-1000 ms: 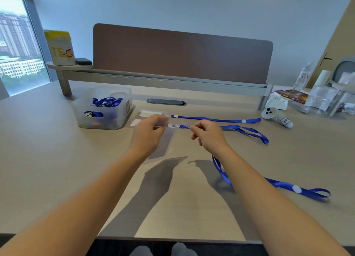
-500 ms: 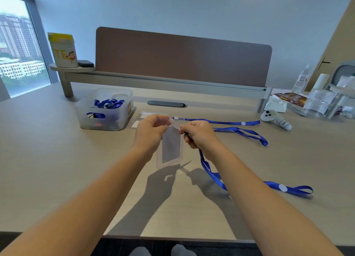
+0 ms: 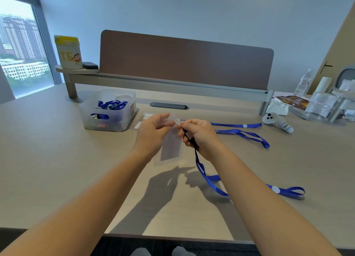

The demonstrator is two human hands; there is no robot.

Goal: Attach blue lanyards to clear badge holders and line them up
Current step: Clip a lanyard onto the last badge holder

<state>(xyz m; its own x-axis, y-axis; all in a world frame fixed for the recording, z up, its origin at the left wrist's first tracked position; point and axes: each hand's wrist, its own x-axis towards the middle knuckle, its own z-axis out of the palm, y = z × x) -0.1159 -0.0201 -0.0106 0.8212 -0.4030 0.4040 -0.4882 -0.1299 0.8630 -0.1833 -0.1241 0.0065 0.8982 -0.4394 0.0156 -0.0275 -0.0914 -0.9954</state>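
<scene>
My left hand (image 3: 153, 131) pinches the top edge of a clear badge holder (image 3: 171, 148), which hangs upright above the table. My right hand (image 3: 197, 134) grips the clip end of a blue lanyard (image 3: 211, 181) right at the holder's top. The lanyard's strap trails down over the table to the right, ending in a loop with a white dot. Two finished sets lie behind my hands: blue lanyards (image 3: 238, 125) stretched rightward, with their clear holders (image 3: 143, 119) partly hidden by my left hand.
A translucent bin (image 3: 107, 119) with several blue lanyards stands at the left. A white controller (image 3: 276, 120) lies at the right, with bottles and plastic packets (image 3: 320, 106) behind it. A brown divider panel (image 3: 184, 62) on a raised shelf spans the back.
The badge holder has swung from flat and level to hanging upright. My hands came closer together and slightly nearer, and the lanyard's tail dragged left across the table.
</scene>
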